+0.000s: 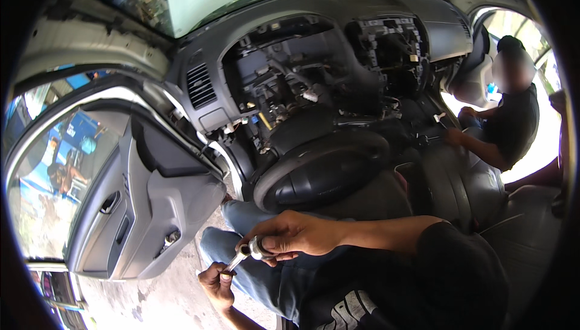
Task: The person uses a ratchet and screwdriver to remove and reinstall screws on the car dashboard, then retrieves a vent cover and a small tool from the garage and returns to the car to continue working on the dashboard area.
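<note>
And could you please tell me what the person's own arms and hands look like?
The left hand and right hand wear no gloves. The right forearm is bare below a dark short sleeve; the left forearm is also bare, with no sleeve in view.

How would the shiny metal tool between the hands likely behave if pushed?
The shiny metal tool is probably stiff: its shaft looks straight between the left hand and the right hand. Its metallic sheen suggests it may be heavy for its size. Its rounded head might let it rock a little.
</note>
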The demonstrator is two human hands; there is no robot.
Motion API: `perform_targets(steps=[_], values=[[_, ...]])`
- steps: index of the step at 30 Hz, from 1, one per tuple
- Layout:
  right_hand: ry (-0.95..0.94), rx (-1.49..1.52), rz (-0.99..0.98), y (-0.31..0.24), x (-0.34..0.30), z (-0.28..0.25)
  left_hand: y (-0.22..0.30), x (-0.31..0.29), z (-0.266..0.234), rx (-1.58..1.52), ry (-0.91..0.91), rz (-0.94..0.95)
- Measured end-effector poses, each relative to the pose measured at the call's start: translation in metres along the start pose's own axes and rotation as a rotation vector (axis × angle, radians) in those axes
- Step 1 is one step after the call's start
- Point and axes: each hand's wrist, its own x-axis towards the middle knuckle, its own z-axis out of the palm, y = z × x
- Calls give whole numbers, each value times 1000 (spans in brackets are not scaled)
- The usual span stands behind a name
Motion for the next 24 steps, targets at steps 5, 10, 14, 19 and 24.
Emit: perform_targets(steps=[5,10,14,19,24], values=[[3,218,-120,-6,-11,-5,7,11,7,23,-36,11],[42,121,-93,-15,-20,-10,15,20,11,107,-73,26],[24,9,-50,-23,-28,-18,23,22,11,132,-124,11],[23,63,-14,-24,-35,-23,30,19,17,191,-5,105],[74,92,-10,-17,-37,-20,35,23,26,236,33,150]])
